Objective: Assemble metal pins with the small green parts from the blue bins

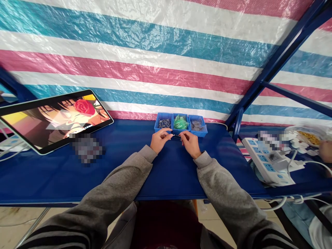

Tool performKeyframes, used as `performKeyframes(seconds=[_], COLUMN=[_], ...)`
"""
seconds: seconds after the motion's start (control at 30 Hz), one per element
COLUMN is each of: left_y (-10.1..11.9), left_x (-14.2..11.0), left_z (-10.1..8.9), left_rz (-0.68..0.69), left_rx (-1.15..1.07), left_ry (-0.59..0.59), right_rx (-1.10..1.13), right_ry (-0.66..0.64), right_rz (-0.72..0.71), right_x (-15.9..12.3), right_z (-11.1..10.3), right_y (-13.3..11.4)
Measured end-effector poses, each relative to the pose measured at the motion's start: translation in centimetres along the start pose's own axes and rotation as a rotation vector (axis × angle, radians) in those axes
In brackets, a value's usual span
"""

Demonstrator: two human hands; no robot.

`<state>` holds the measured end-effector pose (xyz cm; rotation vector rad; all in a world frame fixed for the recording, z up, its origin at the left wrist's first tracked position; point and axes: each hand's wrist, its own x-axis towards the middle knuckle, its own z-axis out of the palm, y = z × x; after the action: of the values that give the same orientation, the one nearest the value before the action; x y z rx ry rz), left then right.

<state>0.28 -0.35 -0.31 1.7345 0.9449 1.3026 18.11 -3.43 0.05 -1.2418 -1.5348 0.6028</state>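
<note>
My left hand (160, 139) and my right hand (190, 142) rest on the blue table (129, 162), both in grey sleeves, fingers pinched toward each other. Between them they hold a small thin dark part (176, 137), too small to name. Just beyond the fingertips stand three small blue bins: the left bin (163, 122) holds dark metal pieces, the middle bin (181, 122) green pieces, the right bin (198, 124) greyish pieces.
A tablet (54, 117) showing a cartoon leans at the left. A white power strip (267, 159) with cables lies at the right, beside a bag of yellow bits (308, 136) and another person's hand (326, 150). A striped tarp hangs behind; blue frame bars (272, 65) rise at right.
</note>
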Motion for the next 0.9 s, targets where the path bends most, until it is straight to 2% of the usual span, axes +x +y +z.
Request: performKeyframes(seconds=[0.27, 0.5, 0.6, 0.73, 0.9], left_y=[0.88, 0.94, 0.86, 0.58, 0.39], left_x=[-0.22, -0.27, -0.21, -0.04, 0.01], left_z=[-0.01, 0.02, 0.11, 0.25, 0.24], left_rz=[-0.001, -0.020, -0.045, -0.057, -0.039], left_rx=[0.049, 0.028, -0.025, -0.121, -0.101], left_ry=[-0.008, -0.014, -0.027, -0.029, -0.006], right_rx=[0.056, 0.057, 0.069, 0.114, 0.126], right_ry=[-0.134, -0.167, -0.152, -0.066, -0.055], right_rz=[-0.059, -0.074, -0.057, -0.033, -0.033], right_x=[-0.26, -0.24, -0.18, -0.09, -0.07], right_z=[0.24, 0.34, 0.24, 0.08, 0.14], right_y=[-0.50, -0.49, -0.42, -0.17, 0.05])
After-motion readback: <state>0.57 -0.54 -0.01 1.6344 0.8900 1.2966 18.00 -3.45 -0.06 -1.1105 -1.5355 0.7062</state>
